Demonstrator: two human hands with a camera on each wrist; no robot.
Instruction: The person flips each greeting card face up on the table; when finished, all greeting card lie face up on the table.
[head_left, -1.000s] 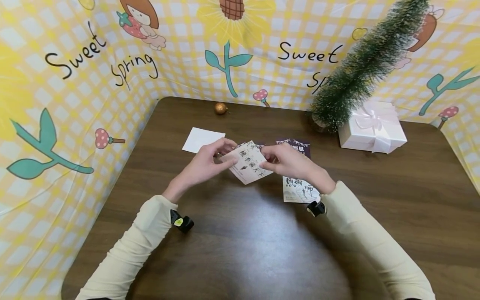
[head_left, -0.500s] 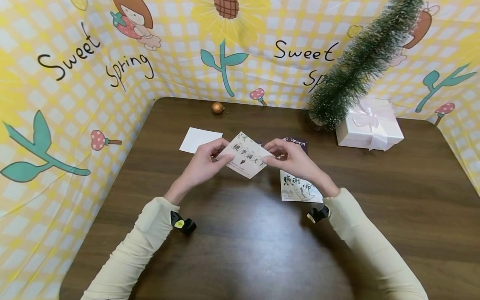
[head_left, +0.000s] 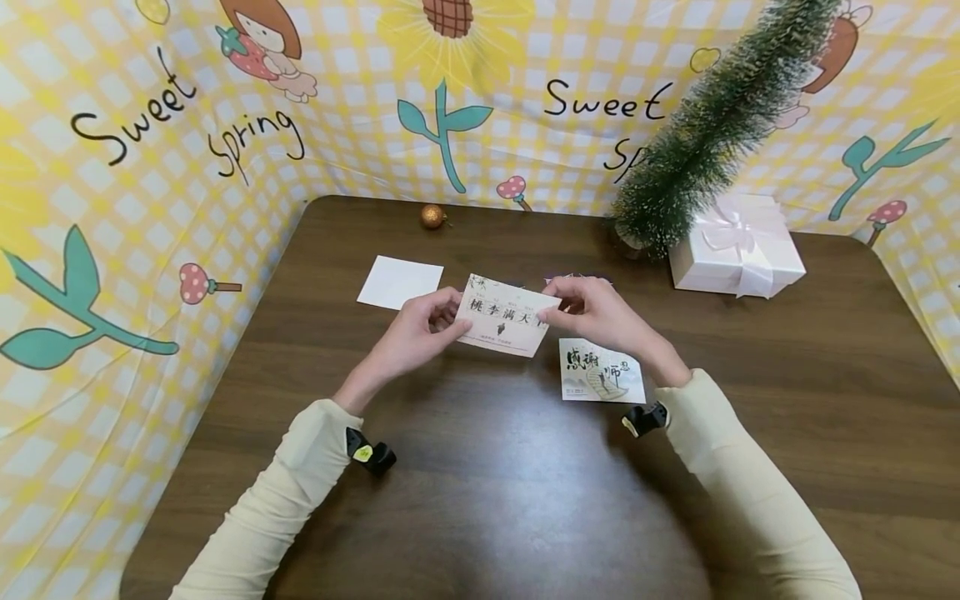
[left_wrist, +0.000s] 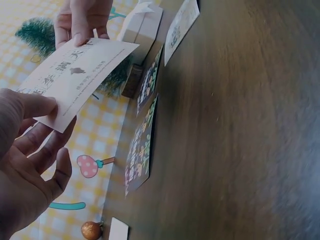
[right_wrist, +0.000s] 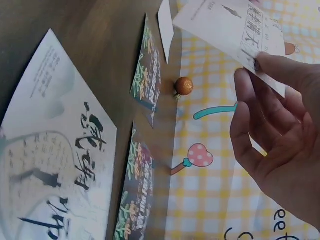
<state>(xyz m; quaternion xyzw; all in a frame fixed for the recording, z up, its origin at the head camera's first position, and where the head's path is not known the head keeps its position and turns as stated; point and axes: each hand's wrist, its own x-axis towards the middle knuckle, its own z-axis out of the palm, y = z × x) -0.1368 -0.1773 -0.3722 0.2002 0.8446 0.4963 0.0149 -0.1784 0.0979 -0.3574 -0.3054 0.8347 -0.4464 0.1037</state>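
Note:
A cream greeting card (head_left: 501,321) with black lettering is held up over the table between both hands. My left hand (head_left: 420,333) pinches its left edge, thumb on the printed face. At the other end, my right hand (head_left: 600,315) pinches the right edge between thumb and fingers. Below the right hand a second light card (head_left: 600,371) with brush lettering lies on the table. Two dark cards with floral print, a nearer one (left_wrist: 140,147) and a farther one (left_wrist: 150,80) in the left wrist view, lie behind the held card, mostly hidden from the head view.
A blank white card (head_left: 400,282) lies left of centre on the brown table (head_left: 480,500). Toward the back edge sits a small gold bauble (head_left: 432,217). A small artificial tree (head_left: 697,158) and a white gift box (head_left: 738,250) with a ribbon stand back right, before the patterned cloth.
The held card has turned from a diamond-like tilt to nearly level. My right hand has shifted slightly right, uncovering more of the light card below it. Both hands keep their hold.

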